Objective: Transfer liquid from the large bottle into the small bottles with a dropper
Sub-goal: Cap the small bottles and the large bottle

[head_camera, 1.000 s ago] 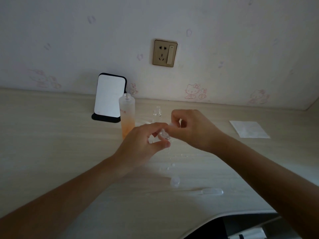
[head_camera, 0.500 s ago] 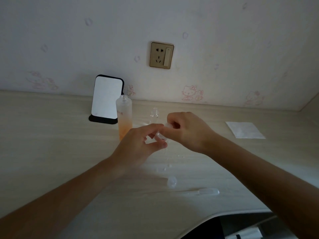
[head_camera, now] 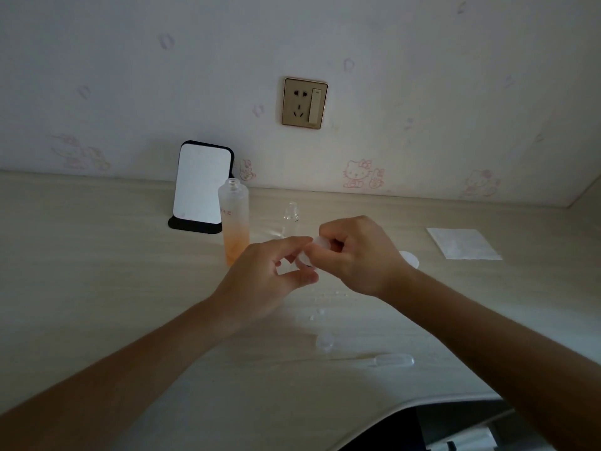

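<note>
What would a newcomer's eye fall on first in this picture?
The left hand and right hand meet over the table, both pinching a small bottle. Behind the left hand stands the open large bottle, orange liquid in its lower part, before a mirror. A dropper lies near the table's front edge.

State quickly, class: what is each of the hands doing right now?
Left hand: pinches the small bottle.
Right hand: pinches a pale cap at the bottle's top.

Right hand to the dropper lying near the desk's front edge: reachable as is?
Likely yes, once freed. The right hand and left hand both pinch a small bottle, so it must let go first. The dropper lies uncovered on the desk, close by the right forearm.
</note>
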